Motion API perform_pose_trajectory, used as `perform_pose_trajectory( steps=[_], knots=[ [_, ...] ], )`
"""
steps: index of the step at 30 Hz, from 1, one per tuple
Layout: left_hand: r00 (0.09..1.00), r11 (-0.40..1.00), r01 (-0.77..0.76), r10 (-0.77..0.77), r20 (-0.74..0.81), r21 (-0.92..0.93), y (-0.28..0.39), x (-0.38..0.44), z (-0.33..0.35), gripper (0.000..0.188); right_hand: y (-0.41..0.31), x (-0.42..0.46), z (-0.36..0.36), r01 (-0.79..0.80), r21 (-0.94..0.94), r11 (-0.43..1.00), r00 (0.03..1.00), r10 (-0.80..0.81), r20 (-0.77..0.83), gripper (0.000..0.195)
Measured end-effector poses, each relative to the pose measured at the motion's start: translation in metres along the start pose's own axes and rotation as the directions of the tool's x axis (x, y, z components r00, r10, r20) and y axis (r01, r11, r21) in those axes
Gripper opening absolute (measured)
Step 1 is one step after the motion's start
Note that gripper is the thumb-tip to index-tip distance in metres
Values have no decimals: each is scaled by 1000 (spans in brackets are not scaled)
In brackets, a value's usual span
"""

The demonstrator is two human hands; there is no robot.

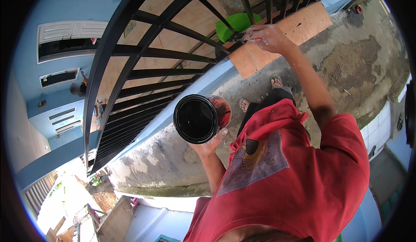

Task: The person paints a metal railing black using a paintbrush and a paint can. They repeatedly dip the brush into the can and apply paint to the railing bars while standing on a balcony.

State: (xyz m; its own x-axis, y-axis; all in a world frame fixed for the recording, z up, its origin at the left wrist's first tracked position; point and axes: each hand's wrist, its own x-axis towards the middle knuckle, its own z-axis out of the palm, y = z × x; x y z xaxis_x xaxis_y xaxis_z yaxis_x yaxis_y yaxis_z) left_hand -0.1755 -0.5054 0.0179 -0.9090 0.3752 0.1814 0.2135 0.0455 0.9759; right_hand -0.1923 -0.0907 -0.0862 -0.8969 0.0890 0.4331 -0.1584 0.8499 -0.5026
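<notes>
My left hand (209, 146) grips an open paint can (224, 110) by its side and base. Glossy black paint (195, 119) shows inside its dark rim. My right hand (268, 39), specked with pale paint, is closed around a paintbrush (240, 36), mostly hidden by the fingers; a bit of red shows between them. The brush's dark end is at the foot of a black metal railing (175, 55). Below that hand, a thin plywood sheet (256, 58) lies along the railing's base.
Behind the bars sits a bright green sheet (226, 27) on a tiled floor (152, 66). The railing stands on a light-blue ledge (208, 83). Stained concrete (354, 66) lies under my sandalled feet. Another person (79, 88) is near the blue house wall at far left.
</notes>
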Motion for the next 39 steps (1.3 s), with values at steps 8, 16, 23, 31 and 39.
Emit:
perform_pose_trajectory(
  steps=[8,16,23,31,39],
  knots=[
    [999,1000,27,-27,-25,9,4,-6,10,124,32,11,63,-50,-150,987,992,66,104,29],
    [995,995,-98,98,-19,19,1,-11,15,110,14,-32,39,9,-68,998,997,-3,77,28],
    [998,997,-64,63,16,35,5,-2,24,113,56,-23,104,-39,-131,991,998,33,-46,37],
    [997,997,-65,67,-44,51,-3,-19,25,119,36,-81,102,-108,-39,993,993,109,38,35],
    [997,991,72,-69,-29,112,9,-25,27,116,73,-43,142,-98,-144,985,995,94,-37,24]
  ],
)
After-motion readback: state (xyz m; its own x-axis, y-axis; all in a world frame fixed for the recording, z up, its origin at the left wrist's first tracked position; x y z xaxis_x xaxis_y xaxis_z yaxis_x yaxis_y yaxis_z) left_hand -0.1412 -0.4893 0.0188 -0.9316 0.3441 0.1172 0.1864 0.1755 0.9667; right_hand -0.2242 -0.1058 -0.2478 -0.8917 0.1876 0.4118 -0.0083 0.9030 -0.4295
